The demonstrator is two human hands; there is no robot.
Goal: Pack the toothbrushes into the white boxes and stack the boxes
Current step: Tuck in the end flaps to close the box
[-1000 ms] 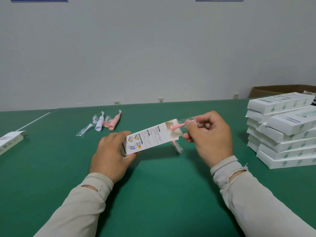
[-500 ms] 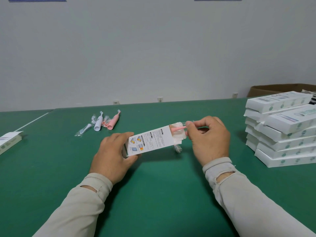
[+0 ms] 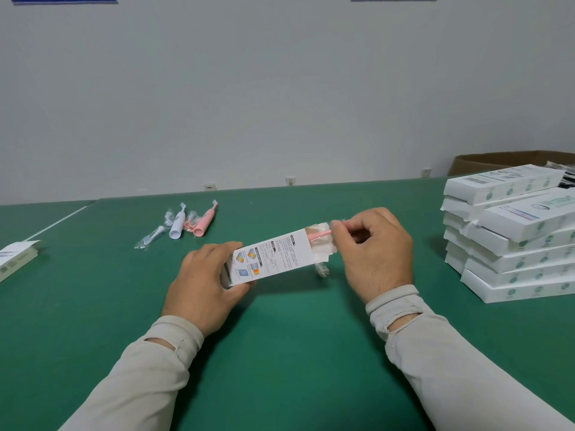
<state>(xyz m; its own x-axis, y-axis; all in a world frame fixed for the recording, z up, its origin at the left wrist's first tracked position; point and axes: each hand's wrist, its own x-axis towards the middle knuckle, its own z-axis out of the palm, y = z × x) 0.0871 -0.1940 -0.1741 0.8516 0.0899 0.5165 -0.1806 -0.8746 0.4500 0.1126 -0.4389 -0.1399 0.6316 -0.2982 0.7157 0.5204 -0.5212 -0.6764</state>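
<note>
My left hand point(image 3: 203, 281) grips the near end of a white printed box point(image 3: 275, 255), held tilted above the green table point(image 3: 280, 353). Its far end is open, flaps spread. My right hand point(image 3: 375, 247) pinches the thin neck of a pink toothbrush point(image 3: 320, 234) that sticks out of that open end; most of the brush is inside the box. A clear plastic wrapper point(image 3: 322, 269) hangs below the opening. A stack of white boxes point(image 3: 510, 234) stands at the right. Loose pink and white toothbrushes point(image 3: 186, 223) lie at the back left.
A single white box point(image 3: 17, 255) lies at the left edge. A brown cardboard carton point(image 3: 510, 161) sits behind the stack at the far right. A grey wall with sockets runs along the table's far edge.
My right hand has pushed the pink toothbrush further into the box and moved closer to the opening. The left hand and box have barely shifted.
</note>
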